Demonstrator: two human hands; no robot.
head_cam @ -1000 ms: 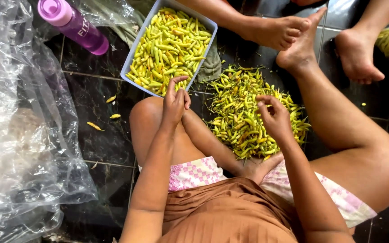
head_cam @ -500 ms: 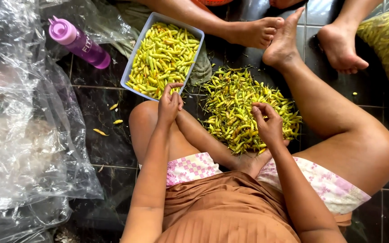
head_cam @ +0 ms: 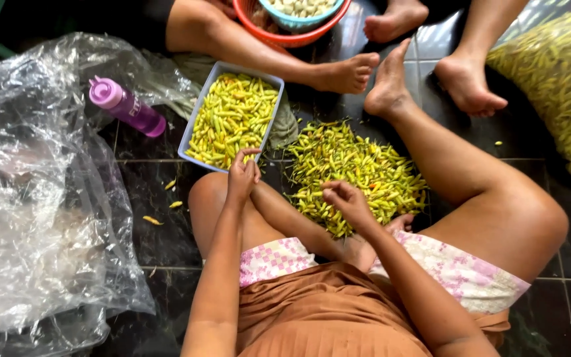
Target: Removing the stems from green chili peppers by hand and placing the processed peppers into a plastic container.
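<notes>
Your left hand is up over the near corner of the grey tray, with its fingers bent together; it is too small to tell if a chili is pinched in them; your right hand is on the near edge of the loose chili pile, with its fingers curled in, and you can't see if they grip a chili or only touch the heap.

Take the tray as your marker; it is filled with yellow-green chilies all the way across, so a good lot looks sorted already; the pile on the dark tile floor just to the right of the tray is big too, so I think much is left to do; a few stray chilies lie on the floor near the tray's close end, to its left.

Far right of the tray, a big clear bag of chilies waits, which looks like even more work; left of the tray lies a purple bottle, touching crumpled clear plastic; beyond the tray, other people's bare feet rest on the floor, and an orange basin sits past them.
</notes>
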